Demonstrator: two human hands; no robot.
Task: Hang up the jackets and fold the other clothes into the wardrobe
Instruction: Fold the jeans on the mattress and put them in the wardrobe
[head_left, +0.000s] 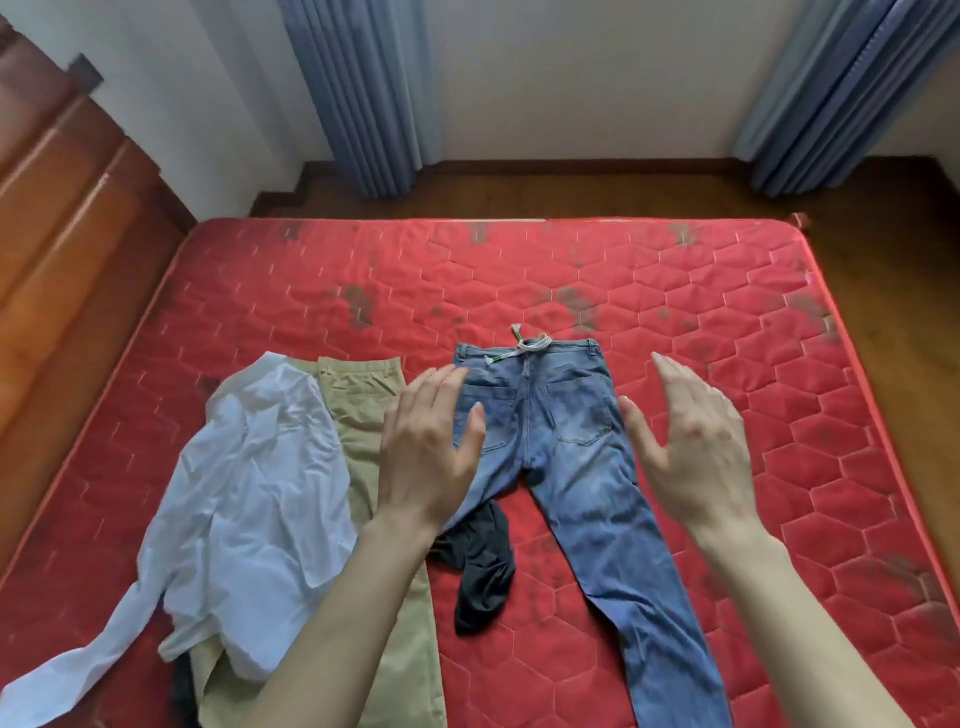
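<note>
Denim jeans (566, 441) lie flat mid-mattress (779, 415); left hand (426, 457) and right hand (696, 447) hover above, fingers straight, gripping nothing. Folding could trap the dark garment (483, 577) tucked beneath one leg.

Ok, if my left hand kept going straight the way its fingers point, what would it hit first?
Most likely the blue jeans: the left hand points forward and slightly right, its fingertips already over the waistband corner. Its height above the fabric is unclear; beyond that lies red mattress.
</note>
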